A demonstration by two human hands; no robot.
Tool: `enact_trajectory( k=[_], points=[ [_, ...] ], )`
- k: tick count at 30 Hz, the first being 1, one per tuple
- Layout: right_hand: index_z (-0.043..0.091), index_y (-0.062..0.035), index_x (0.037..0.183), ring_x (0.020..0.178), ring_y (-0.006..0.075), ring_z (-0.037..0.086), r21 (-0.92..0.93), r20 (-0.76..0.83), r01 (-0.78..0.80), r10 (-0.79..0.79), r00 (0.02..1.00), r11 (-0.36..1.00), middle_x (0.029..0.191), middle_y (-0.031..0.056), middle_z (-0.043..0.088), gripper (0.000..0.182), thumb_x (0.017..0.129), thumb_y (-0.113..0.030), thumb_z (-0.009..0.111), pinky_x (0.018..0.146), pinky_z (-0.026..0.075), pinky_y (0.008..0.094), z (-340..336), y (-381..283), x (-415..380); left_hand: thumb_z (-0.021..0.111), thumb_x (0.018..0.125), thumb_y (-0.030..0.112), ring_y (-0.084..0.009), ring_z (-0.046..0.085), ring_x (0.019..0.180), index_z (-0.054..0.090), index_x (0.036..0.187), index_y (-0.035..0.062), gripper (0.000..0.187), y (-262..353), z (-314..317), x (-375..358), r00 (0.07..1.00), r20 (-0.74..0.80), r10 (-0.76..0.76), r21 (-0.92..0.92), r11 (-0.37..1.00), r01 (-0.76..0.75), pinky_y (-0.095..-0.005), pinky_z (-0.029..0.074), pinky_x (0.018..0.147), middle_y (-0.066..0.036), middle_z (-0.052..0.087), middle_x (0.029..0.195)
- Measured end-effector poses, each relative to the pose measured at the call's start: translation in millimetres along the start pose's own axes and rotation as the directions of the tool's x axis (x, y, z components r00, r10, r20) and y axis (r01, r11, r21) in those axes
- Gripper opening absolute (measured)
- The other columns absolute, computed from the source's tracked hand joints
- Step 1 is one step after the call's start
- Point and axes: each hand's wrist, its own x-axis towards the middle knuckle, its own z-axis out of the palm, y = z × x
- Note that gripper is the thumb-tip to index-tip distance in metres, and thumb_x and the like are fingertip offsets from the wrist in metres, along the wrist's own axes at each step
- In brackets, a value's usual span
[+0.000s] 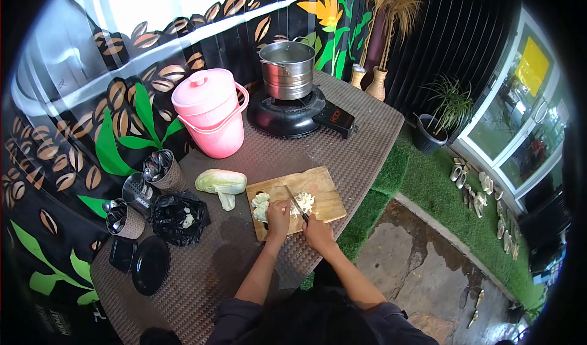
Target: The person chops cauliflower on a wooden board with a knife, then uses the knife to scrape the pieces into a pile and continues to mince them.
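A wooden cutting board (321, 186) lies on the brown table, with chopped cabbage pieces (303, 202) on it. My left hand (278, 216) presses down on a piece of cabbage (261, 205) at the board's near left. My right hand (318, 230) grips a knife (295, 201) whose blade points away from me into the chopped pieces. A larger cabbage chunk (221, 182) rests on the table just left of the board.
A pink lidded bucket (210, 111) and a steel pot (287, 69) on a black stove (293, 114) stand at the back. Cutlery holders (160, 169), a black plastic bag (180, 217) and black lids (150, 264) sit to the left. The table's edge drops to grass on the right.
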Motion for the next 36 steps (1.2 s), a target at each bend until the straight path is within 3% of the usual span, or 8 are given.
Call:
enact_trajectory(
  k=[3,5,8,14,16,30,33,36],
  points=[
    [0.049,0.0006,0.102,0.080,0.0437,0.066,-0.030,-0.013,-0.036,0.036,0.999,0.999,0.083,0.0270,0.065,0.034,0.094,-0.032,0.048,0.070,0.052,0.0527,12,-5,-7,0.068,0.081,0.007,-0.0312,0.064,0.075,0.070,0.084,-0.0023,0.010,-4,1,3,1.000,-0.023,0.006,-0.017,1.000,-0.006,-0.0375,0.051,0.067,-0.018,0.067,0.082],
    [0.049,0.0007,0.099,0.082,0.0430,0.066,-0.040,-0.033,-0.075,0.074,0.997,0.996,0.083,0.0269,0.066,0.033,0.094,-0.032,0.049,0.071,0.053,0.0516,20,-5,-6,0.069,0.080,0.005,-0.0261,0.066,0.068,0.071,0.084,-0.0019,0.009,-11,7,4,0.995,0.005,-0.098,-0.169,0.981,0.097,-0.0330,0.052,0.062,-0.016,0.068,0.082],
    [0.048,0.0011,0.100,0.077,0.0460,0.065,0.013,-0.029,-0.068,0.069,0.997,0.998,0.084,0.0273,0.065,0.033,0.094,-0.031,0.048,0.069,0.052,0.0539,24,-1,5,0.070,0.078,0.003,-0.0232,0.066,0.062,0.071,0.083,-0.0016,0.006,-10,7,8,0.996,0.020,-0.082,-0.114,0.990,0.084,-0.0306,0.053,0.059,-0.015,0.068,0.079],
    [0.049,0.0017,0.104,0.079,0.0430,0.066,0.003,0.029,0.027,-0.027,0.999,1.000,0.083,0.0264,0.066,0.036,0.094,-0.033,0.049,0.072,0.052,0.0532,-1,0,19,0.071,0.078,0.004,-0.0223,0.067,0.064,0.070,0.083,-0.0019,0.008,-9,10,6,0.996,-0.032,-0.088,-0.052,0.995,0.086,-0.0300,0.052,0.059,-0.015,0.067,0.075],
    [0.048,0.0022,0.106,0.086,0.0478,0.063,0.044,0.031,-0.031,0.030,0.999,0.999,0.088,0.0310,0.064,0.035,0.094,-0.031,0.048,0.077,0.050,0.0549,7,-4,12,0.071,0.078,0.004,-0.0224,0.066,0.064,0.070,0.082,-0.0018,0.008,-10,9,7,0.995,-0.021,-0.097,-0.060,0.994,0.096,-0.0301,0.051,0.059,-0.015,0.067,0.075],
    [0.046,0.0051,0.110,0.087,0.0482,0.062,0.096,0.019,-0.129,0.128,0.992,0.987,0.089,0.0320,0.063,0.042,0.095,-0.034,0.047,0.078,0.049,0.0556,18,-13,8,0.072,0.076,0.006,-0.0228,0.066,0.065,0.070,0.077,0.0027,0.004,-12,11,9,0.993,-0.004,-0.122,-0.093,0.988,0.121,-0.0319,0.051,0.059,-0.011,0.066,0.075],
    [0.049,0.0053,0.106,0.088,0.0480,0.062,0.145,0.039,-0.116,0.112,0.993,0.983,0.090,0.0325,0.063,0.042,0.095,-0.035,0.047,0.078,0.048,0.0549,13,-1,21,0.073,0.074,0.008,-0.0241,0.065,0.066,0.070,0.076,0.0040,0.006,-12,11,7,0.990,0.009,-0.142,-0.080,0.987,0.143,-0.0338,0.050,0.060,-0.011,0.066,0.074],
    [0.054,0.0040,0.101,0.088,0.0479,0.061,0.124,0.091,0.029,-0.041,0.995,0.992,0.092,0.0316,0.063,0.040,0.094,-0.035,0.047,0.078,0.048,0.0535,-12,10,38,0.074,0.071,0.011,-0.0259,0.064,0.067,0.070,0.074,0.0054,0.007,-10,13,10,0.993,-0.004,-0.120,0.014,0.993,0.120,-0.0362,0.050,0.062,-0.010,0.066,0.074]
  ],
)
